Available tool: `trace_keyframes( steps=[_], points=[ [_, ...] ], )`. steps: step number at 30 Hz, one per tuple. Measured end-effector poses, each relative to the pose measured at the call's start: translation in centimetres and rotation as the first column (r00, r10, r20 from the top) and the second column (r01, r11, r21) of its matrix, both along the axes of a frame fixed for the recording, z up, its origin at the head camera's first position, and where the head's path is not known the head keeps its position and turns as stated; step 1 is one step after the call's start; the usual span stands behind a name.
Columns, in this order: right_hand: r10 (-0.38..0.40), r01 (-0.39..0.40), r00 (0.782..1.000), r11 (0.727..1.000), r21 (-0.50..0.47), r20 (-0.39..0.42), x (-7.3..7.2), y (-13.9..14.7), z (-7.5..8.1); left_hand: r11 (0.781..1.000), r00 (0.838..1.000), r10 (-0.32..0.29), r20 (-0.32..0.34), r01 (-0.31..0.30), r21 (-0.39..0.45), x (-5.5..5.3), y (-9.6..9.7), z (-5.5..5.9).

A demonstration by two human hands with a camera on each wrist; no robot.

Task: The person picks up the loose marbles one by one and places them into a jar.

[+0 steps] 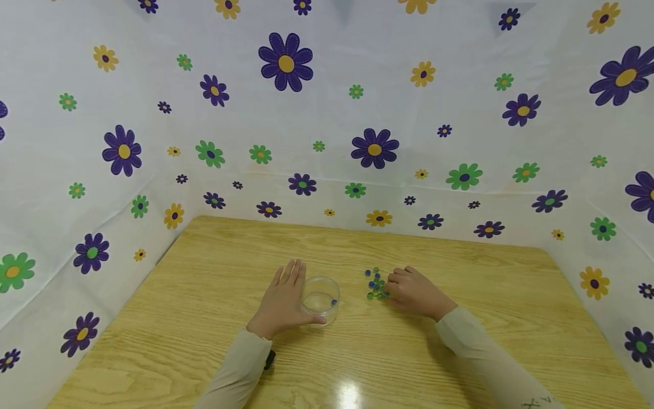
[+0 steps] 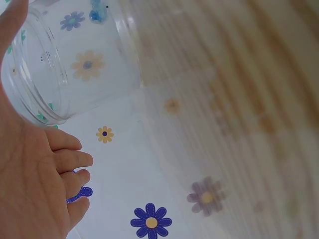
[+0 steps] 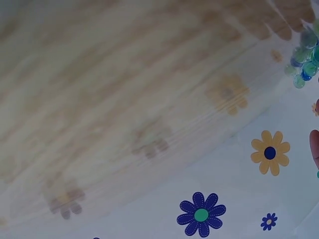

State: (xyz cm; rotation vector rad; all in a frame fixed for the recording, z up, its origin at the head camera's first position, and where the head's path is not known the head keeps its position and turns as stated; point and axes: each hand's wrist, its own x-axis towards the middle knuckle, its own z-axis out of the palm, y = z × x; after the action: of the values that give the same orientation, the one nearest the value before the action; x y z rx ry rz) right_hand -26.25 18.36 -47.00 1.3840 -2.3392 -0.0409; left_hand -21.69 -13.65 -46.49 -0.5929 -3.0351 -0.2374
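Fingers of the left hand (image 1: 282, 304) lie straight, thumb spread, around the jar (image 1: 320, 300); the right hand (image 1: 416, 292) curls at the marbles (image 1: 375, 286) on the bench (image 1: 403, 363), any hold hidden. Light pinches would suit best.

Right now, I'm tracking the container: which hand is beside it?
The left hand, at the left of the clear container; the right hand is at the blue and green beads.

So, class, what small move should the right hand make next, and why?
Perhaps the right hand should bring one of the glassy balls to the clear container: its fingertips are at the cluster's edge, the left hand is at the container's side, and a blue ball shows inside.
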Motion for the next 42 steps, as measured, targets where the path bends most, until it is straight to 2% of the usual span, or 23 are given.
trace_keyframes(
  steps=[7,22,27,35,42],
  points=[
    [-0.018,0.018,0.999,1.000,0.014,0.028,-0.03,0.08,0.00,1.000,1.000,0.002,0.004,-0.002,-0.003,0.00,-0.02,0.01],
    [-0.039,0.038,0.999,0.999,0.019,0.025,-0.32,0.58,0.18,1.000,1.000,-0.001,-0.009,0.000,-0.020,0.00,-0.12,0.20],
    [-0.057,0.055,0.997,0.998,0.037,0.049,-0.48,0.44,0.09,1.000,1.000,-0.001,0.002,0.001,-0.002,0.14,0.00,0.36],
    [-0.057,0.054,0.997,0.997,0.056,0.046,-0.53,0.60,-0.17,1.000,1.000,0.004,0.000,-0.004,0.008,0.10,0.02,-0.02],
    [-0.084,0.074,0.993,0.991,0.111,0.088,-0.26,0.83,-0.03,1.000,1.000,0.004,-0.002,-0.004,0.001,0.04,0.01,0.04]
  ],
)
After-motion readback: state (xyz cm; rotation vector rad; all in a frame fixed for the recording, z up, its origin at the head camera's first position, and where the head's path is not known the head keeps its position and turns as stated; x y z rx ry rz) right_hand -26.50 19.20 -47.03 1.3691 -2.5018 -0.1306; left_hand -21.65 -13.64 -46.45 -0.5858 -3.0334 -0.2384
